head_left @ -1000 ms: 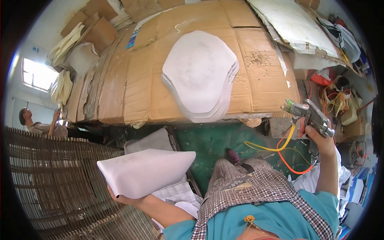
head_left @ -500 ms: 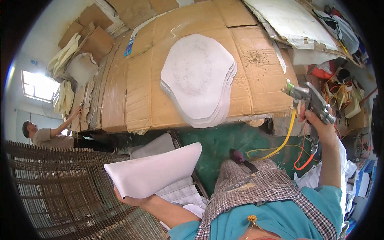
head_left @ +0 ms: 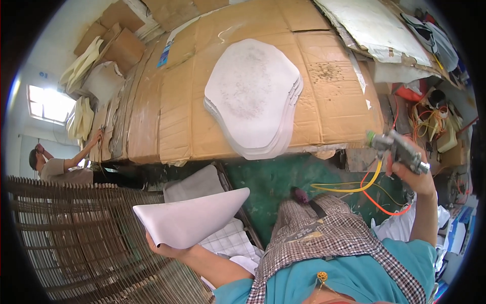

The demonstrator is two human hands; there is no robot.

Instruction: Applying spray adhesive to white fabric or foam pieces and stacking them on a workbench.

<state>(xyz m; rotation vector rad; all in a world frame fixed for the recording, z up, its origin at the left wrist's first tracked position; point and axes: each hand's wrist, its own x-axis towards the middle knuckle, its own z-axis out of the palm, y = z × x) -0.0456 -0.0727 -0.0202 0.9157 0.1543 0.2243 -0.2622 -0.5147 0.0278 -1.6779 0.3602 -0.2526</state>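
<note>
My left hand (head_left: 163, 247) grips the lower edge of a thin, pale pinkish-white sheet (head_left: 192, 217), which curves over it and hides most of the fingers. In my right hand (head_left: 414, 175) is a metal spray gun (head_left: 400, 153) with a green tip, raised at the right with its tip towards the table. A yellow hose and an orange-red hose (head_left: 387, 212) hang from the gun. On the cardboard-covered table lies a stack of similar pale cut sheets (head_left: 250, 96), rounded at the top and narrower at the near end, with dark specks on the top one.
Brown cardboard (head_left: 177, 121) covers the table. A slatted wire rack (head_left: 76, 233) stands at the lower left, beside a grey sheet (head_left: 195, 185). Another person (head_left: 55, 164) works at the table's far left. Tangled hoses (head_left: 425, 119) and boxes crowd the right side.
My right hand and the spray gun have moved slightly down and to the right, and the hoses have swung. The sheet in my left hand has tilted a little. The other person has raised a hand headward.
</note>
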